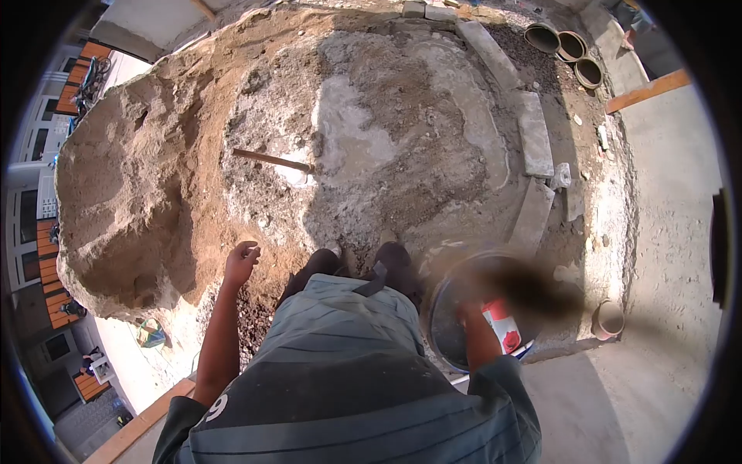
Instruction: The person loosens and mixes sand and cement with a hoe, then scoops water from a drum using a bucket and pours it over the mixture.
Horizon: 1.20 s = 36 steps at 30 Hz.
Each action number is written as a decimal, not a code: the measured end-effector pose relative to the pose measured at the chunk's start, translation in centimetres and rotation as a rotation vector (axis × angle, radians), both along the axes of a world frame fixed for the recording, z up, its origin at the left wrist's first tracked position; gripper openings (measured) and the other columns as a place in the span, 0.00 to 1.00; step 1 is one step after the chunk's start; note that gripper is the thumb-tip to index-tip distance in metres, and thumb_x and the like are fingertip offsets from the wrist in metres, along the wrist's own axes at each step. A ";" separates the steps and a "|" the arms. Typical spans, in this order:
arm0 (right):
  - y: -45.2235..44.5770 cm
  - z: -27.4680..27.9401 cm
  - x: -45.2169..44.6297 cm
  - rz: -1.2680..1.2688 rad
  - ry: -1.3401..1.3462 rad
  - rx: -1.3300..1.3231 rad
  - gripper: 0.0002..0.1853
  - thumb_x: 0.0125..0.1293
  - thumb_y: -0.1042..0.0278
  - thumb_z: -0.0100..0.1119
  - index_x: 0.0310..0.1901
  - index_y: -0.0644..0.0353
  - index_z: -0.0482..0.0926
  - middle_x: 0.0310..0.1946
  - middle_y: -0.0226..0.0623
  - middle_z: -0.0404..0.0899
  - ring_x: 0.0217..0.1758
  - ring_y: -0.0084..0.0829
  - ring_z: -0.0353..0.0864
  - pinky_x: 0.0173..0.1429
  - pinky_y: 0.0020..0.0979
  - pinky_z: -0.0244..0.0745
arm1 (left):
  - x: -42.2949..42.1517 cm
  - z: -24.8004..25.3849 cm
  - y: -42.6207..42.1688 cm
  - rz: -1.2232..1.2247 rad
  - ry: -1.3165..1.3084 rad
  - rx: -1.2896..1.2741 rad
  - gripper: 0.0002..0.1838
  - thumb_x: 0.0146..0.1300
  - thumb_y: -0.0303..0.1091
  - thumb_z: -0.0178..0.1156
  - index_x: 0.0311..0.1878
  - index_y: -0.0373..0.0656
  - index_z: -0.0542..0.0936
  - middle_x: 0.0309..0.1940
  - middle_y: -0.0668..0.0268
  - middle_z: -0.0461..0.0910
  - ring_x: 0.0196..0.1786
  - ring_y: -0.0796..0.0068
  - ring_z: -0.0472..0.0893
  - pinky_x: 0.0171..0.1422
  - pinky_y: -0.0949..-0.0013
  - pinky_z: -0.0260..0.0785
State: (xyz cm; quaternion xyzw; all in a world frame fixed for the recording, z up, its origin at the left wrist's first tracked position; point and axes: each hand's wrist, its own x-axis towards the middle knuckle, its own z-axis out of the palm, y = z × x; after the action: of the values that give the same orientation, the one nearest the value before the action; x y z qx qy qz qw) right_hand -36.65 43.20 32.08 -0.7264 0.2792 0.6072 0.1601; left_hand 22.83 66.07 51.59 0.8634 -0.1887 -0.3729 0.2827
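Observation:
My left hand (243,261) hangs over brown soil beside my left leg, with fingers loosely bent and apart and nothing visible in them. My right hand (468,311) reaches down over a large dark round tub (442,329) at my right side. Close against it is a white and red container (502,326). A dark blurred smear covers part of the tub and the area by my right fingers, so their grip is hidden. Ahead of me, a wooden handle (270,159) lies slanted across the wet grey mix (348,131), its lower end in the mix.
A large sand heap (131,193) rises on the left. Concrete blocks (535,135) line the right side of the mix. Several round buckets (572,46) stand at the far right, near a wall (668,155). A small pot (608,319) sits by the wall's foot.

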 end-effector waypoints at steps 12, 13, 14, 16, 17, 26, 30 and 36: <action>-2.1 -4.7 4.4 0.003 -0.081 0.136 0.31 0.44 0.57 0.78 0.55 0.47 0.83 0.60 0.33 0.79 0.66 0.37 0.75 0.64 0.42 0.72 | -7.8 -1.4 12.8 0.252 0.162 0.322 0.17 0.64 0.39 0.64 0.48 0.35 0.81 0.32 0.61 0.84 0.28 0.75 0.82 0.28 0.71 0.73; -2.1 -4.6 4.4 0.010 -0.078 0.134 0.31 0.45 0.57 0.78 0.55 0.47 0.83 0.59 0.33 0.79 0.66 0.37 0.75 0.65 0.42 0.72 | -8.0 -1.9 13.8 0.260 0.175 0.343 0.17 0.64 0.39 0.64 0.48 0.35 0.81 0.31 0.61 0.83 0.28 0.75 0.82 0.28 0.71 0.73; -2.3 -4.4 4.3 -0.016 -0.100 0.122 0.29 0.46 0.57 0.77 0.54 0.48 0.83 0.59 0.34 0.79 0.65 0.37 0.76 0.65 0.42 0.73 | -8.0 -2.5 14.6 0.267 0.188 0.364 0.16 0.64 0.39 0.64 0.47 0.35 0.81 0.30 0.61 0.83 0.28 0.74 0.82 0.27 0.71 0.73; -2.3 -4.2 3.5 -0.071 -0.137 0.104 0.26 0.49 0.58 0.75 0.54 0.49 0.83 0.58 0.35 0.80 0.64 0.38 0.77 0.64 0.41 0.73 | -8.6 -2.3 14.2 0.266 0.180 0.344 0.16 0.64 0.40 0.64 0.46 0.36 0.82 0.29 0.62 0.83 0.27 0.74 0.83 0.27 0.70 0.73; -2.0 -4.1 3.2 -0.155 -0.144 0.062 0.24 0.52 0.58 0.73 0.53 0.49 0.84 0.57 0.36 0.80 0.62 0.39 0.78 0.64 0.41 0.73 | -8.8 -2.4 13.8 0.248 0.162 0.334 0.16 0.64 0.40 0.64 0.46 0.36 0.82 0.29 0.62 0.83 0.28 0.74 0.83 0.27 0.70 0.73; 3.2 2.6 1.4 -0.866 -0.369 -0.506 0.17 0.60 0.54 0.62 0.44 0.58 0.84 0.43 0.54 0.83 0.50 0.53 0.82 0.53 0.48 0.78 | -3.1 -4.7 8.0 0.140 0.123 0.241 0.19 0.62 0.39 0.64 0.49 0.34 0.80 0.33 0.56 0.85 0.30 0.70 0.84 0.34 0.69 0.77; 5.8 8.7 0.9 -0.918 -0.593 -0.674 0.18 0.56 0.54 0.66 0.41 0.60 0.82 0.35 0.56 0.83 0.42 0.58 0.82 0.46 0.52 0.76 | -0.2 -7.0 6.3 0.099 0.121 0.228 0.18 0.62 0.39 0.64 0.49 0.35 0.80 0.31 0.56 0.85 0.29 0.70 0.84 0.33 0.66 0.77; 6.7 19.8 -0.7 -0.713 -0.677 -0.690 0.19 0.51 0.56 0.71 0.40 0.60 0.82 0.30 0.52 0.82 0.35 0.58 0.82 0.40 0.54 0.75 | 1.7 -11.9 5.8 0.053 0.158 0.170 0.16 0.60 0.40 0.64 0.43 0.36 0.83 0.29 0.59 0.85 0.27 0.71 0.84 0.33 0.67 0.76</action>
State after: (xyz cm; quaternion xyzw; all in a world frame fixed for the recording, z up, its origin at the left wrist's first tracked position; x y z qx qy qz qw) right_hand -37.35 49.90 51.87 -0.7511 0.6200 0.1255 0.1889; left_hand 24.56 71.86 39.71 0.8570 -0.1105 -0.4467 0.2321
